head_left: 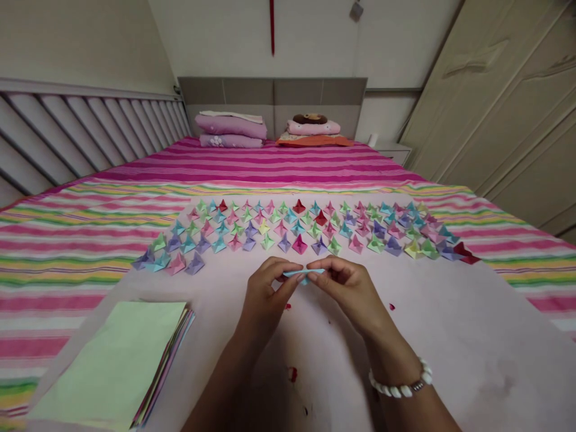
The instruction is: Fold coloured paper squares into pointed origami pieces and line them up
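Note:
A small piece of folded light-blue paper is held up between both hands, above the pale board. My left hand pinches its left end between thumb and fingers. At its right end my right hand pinches it the same way; a bracelet of white beads circles that wrist. The fingertips hide part of the folds. Just beyond the hands stand rows of small folded paper boats, among them a magenta boat and a purple boat.
A stack of coloured paper, pale green on top, lies at the left on the pale board. Small red scraps are scattered near my arms. Under the board is a striped bedspread; folded bedding sits by the headboard.

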### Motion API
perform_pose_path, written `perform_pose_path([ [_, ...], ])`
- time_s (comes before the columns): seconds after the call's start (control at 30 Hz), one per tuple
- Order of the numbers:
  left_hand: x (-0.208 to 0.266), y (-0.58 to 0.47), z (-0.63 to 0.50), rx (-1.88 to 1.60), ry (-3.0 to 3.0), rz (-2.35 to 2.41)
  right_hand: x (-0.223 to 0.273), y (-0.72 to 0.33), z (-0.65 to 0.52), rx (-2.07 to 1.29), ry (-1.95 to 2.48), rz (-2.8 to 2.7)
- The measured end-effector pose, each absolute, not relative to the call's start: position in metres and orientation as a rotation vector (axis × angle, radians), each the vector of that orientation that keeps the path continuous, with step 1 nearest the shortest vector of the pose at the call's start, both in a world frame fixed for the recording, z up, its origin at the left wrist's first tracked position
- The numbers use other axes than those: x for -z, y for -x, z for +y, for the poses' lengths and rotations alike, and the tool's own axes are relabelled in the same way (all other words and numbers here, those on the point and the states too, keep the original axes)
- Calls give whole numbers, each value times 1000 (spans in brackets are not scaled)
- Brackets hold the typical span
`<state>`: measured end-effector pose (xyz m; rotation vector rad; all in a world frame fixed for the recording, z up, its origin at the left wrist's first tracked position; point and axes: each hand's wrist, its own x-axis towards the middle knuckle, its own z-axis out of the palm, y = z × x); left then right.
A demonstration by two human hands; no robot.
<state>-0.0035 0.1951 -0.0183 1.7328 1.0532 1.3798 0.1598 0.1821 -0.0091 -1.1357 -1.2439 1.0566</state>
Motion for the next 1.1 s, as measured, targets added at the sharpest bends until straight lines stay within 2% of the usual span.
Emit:
perform_pose_path([
  [0.43,10,-2,189,-1319,-1811,1053,8,-157,181,-1061,1125,-1273],
  [0.7,17,1,192,-1276,-1215,1047,12,-157,183,-1152,1037,-1087],
  [0.9,14,4,193,-1350,-1112,979,11,-155,183,-1178,1038,-1095],
  [1.1,16,-5,191,-1196,-1088,912,12,-151,183,-1093,970,-1033],
])
